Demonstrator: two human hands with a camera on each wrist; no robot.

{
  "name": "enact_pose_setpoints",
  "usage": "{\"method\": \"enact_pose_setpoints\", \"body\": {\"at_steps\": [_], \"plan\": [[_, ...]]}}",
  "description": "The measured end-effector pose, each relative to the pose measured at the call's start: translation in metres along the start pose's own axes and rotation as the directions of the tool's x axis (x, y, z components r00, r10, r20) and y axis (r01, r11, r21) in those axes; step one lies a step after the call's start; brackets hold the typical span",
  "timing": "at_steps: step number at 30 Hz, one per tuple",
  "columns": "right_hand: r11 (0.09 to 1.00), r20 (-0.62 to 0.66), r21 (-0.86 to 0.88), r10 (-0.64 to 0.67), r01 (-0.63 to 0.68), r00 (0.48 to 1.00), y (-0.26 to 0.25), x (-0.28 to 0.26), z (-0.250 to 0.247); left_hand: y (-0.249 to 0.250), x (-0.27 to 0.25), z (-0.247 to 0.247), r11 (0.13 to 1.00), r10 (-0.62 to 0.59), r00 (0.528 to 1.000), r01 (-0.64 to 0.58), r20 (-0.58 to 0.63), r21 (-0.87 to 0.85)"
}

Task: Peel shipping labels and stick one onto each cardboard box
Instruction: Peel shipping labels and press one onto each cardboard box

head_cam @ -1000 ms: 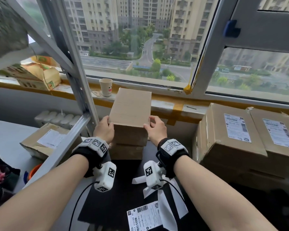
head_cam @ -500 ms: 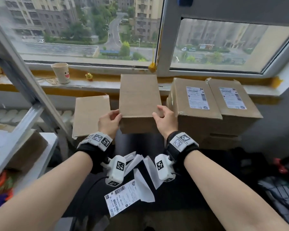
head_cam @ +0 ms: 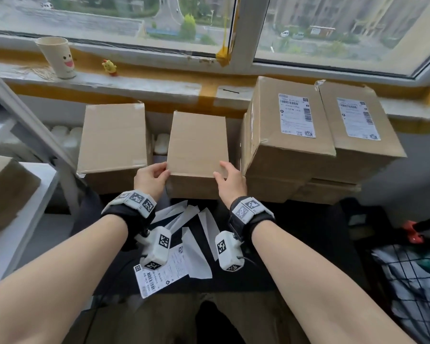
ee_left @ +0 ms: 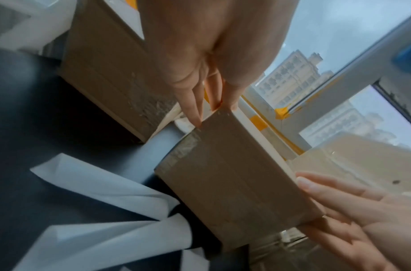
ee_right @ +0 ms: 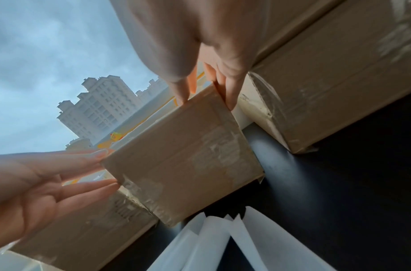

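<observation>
A plain, unlabelled cardboard box [head_cam: 197, 142] [ee_left: 234, 183] [ee_right: 183, 155] sits low between another plain box [head_cam: 114, 137] and a stack of labelled boxes [head_cam: 288, 150]. My left hand [head_cam: 152, 176] [ee_left: 211, 111] pinches its near left corner, thumb on top and fingers down the side. On the near right corner my right hand [head_cam: 227, 177] [ee_right: 206, 99] holds it the same way. A printed shipping label [head_cam: 159, 274] lies on the black surface near me, among white backing strips [head_cam: 196, 232]. Whether the held box rests on the surface I cannot tell.
Two labelled boxes [head_cam: 358, 135] top the stack on the right. A paper cup [head_cam: 56, 57] and a yellow toy [head_cam: 109, 67] stand on the windowsill. A metal frame [head_cam: 30, 135] and a boxed shelf [head_cam: 5, 187] lie left; a net bag [head_cam: 412, 294] lies right.
Both hands lifted the plain box off the box beneath it, carried it right, then lowered it beside the labelled stack. The head view has tilted downward.
</observation>
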State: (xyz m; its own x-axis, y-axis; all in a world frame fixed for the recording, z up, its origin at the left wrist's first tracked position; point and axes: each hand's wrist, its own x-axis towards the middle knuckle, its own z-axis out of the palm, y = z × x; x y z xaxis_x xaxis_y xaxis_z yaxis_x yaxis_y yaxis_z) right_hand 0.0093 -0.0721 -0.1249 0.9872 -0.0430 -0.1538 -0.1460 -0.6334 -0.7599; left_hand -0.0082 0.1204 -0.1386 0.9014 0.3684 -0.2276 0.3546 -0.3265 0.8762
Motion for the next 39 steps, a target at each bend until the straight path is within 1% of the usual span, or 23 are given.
{"method": "enact_pose_setpoints", "body": {"at_steps": [3,6,8,10,12,14,17,21,23,26,27,29,31,32,33,35,37,38,39], "plan": [[0.997,0.05,-0.052,-0.057,0.059,0.997,0.008,0.003,0.002,0.0,-0.008,0.004,0.989,0.009,1.0,-0.01,0.002,0.146],[0.985,0.103,-0.13,-0.097,0.111,0.99,0.013,0.003,0.002,-0.002,-0.019,0.006,0.97,0.032,0.998,-0.046,0.059,0.241],[0.966,0.105,-0.214,-0.125,0.145,0.987,0.013,-0.005,0.001,-0.005,-0.028,0.004,0.938,0.049,0.995,-0.074,0.081,0.338],[0.927,0.097,-0.295,-0.211,0.23,0.973,0.009,-0.021,0.001,-0.006,-0.041,-0.002,0.882,0.087,0.992,-0.118,0.088,0.456],[0.878,0.131,-0.343,-0.308,0.335,0.942,0.003,-0.044,0.005,-0.01,-0.058,-0.012,0.826,0.138,0.985,-0.175,0.108,0.536],[0.831,0.187,-0.367,-0.374,0.418,0.908,0.0,-0.07,0.014,-0.02,-0.076,-0.022,0.784,0.185,0.974,-0.228,0.133,0.577],[0.774,0.259,-0.374,-0.441,0.51,0.859,0.001,-0.111,0.036,-0.043,-0.109,-0.037,0.76,0.243,0.958,-0.284,0.15,0.585],[0.716,0.323,-0.333,-0.525,0.614,0.787,0.005,-0.161,0.069,-0.085,-0.163,-0.059,0.741,0.256,0.96,-0.273,0.118,0.613],[0.666,0.338,-0.309,-0.59,0.679,0.733,0.01,-0.184,0.083,-0.108,-0.189,-0.07,0.742,0.24,0.965,-0.254,0.109,0.621],[0.624,0.379,-0.276,-0.628,0.731,0.679,0.02,-0.216,0.101,-0.146,-0.223,-0.082,0.766,0.189,0.98,-0.191,0.068,0.614],[0.604,0.411,-0.259,-0.638,0.754,0.652,0.025,-0.225,0.108,-0.159,-0.232,-0.084,0.772,0.166,0.985,-0.159,0.046,0.616],[0.528,0.502,-0.229,-0.655,0.817,0.565,0.042,-0.239,0.127,-0.188,-0.248,-0.083,0.781,0.094,0.995,-0.086,0.02,0.619],[0.453,0.637,-0.2,-0.613,0.869,0.467,0.066,-0.25,0.151,-0.221,-0.259,-0.077,0.775,-0.03,0.999,0.007,0.026,0.632],[0.428,0.698,-0.189,-0.575,0.884,0.428,0.079,-0.252,0.164,-0.24,-0.263,-0.072,0.759,-0.094,0.995,0.052,0.031,0.649],[0.423,0.745,-0.183,-0.529,0.888,0.406,0.093,-0.254,0.178,-0.26,-0.266,-0.067,0.735,-0.156,0.987,0.087,0.042,0.673],[0.441,0.812,-0.181,-0.438,0.879,0.387,0.122,-0.254,0.209,-0.302,-0.27,-0.053,0.683,-0.256,0.964,0.131,0.068,0.718],[0.48,0.845,-0.202,-0.356,0.854,0.4,0.153,-0.25,0.241,-0.347,-0.269,-0.038,0.627,-0.332,0.94,0.161,0.075,0.762],[0.493,0.865,-0.213,-0.307,0.844,0.397,0.169,-0.246,0.259,-0.368,-0.268,-0.031,0.608,-0.367,0.927,0.175,0.079,0.774],[0.486,0.892,-0.207,-0.262,0.849,0.368,0.187,-0.243,0.277,-0.388,-0.267,-0.023,0.594,-0.405,0.911,0.191,0.084,0.781]]}}
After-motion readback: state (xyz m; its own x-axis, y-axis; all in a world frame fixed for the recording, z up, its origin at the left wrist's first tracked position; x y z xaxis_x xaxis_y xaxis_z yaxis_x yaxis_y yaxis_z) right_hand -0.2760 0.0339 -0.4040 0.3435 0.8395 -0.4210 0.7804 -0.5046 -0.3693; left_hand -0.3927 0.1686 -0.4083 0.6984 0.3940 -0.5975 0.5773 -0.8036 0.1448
